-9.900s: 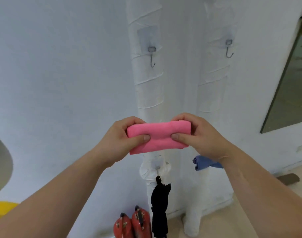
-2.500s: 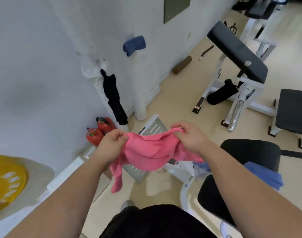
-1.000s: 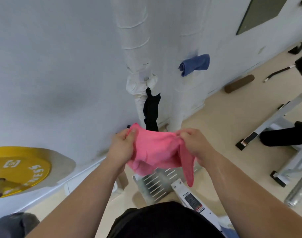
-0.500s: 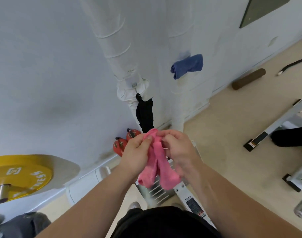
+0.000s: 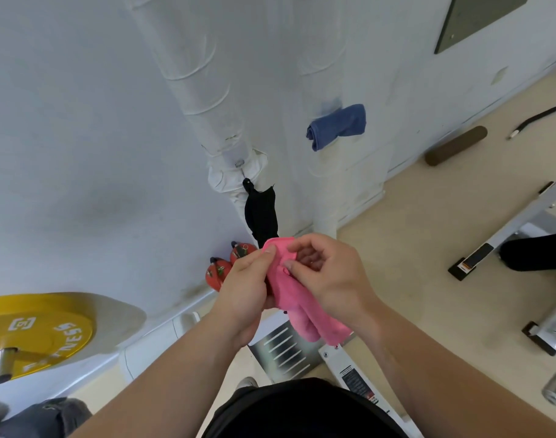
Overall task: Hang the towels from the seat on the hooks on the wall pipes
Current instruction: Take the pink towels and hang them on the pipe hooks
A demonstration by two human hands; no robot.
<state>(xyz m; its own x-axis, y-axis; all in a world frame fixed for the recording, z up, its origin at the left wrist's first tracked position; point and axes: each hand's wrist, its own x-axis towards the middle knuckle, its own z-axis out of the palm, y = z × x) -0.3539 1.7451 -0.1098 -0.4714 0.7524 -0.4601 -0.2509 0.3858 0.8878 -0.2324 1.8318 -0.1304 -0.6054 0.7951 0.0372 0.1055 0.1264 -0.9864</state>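
Head view. Left hand (image 5: 243,289): grip curled round the bunched pink towel (image 5: 297,306). Right hand (image 5: 333,276): grip pinching the towel's upper edge. Towel held in the air just below the black towel (image 5: 260,213) hanging on the left pipe (image 5: 191,74). Blue towel (image 5: 336,126) on the right pipe (image 5: 321,42).

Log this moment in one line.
left hand: grips pink towel | right hand: pinches it | black towel: on hook | blue towel: on pipe

Hands (image 5: 243,292) (image 5: 332,273) pinch pink towel (image 5: 302,311) (bunched).
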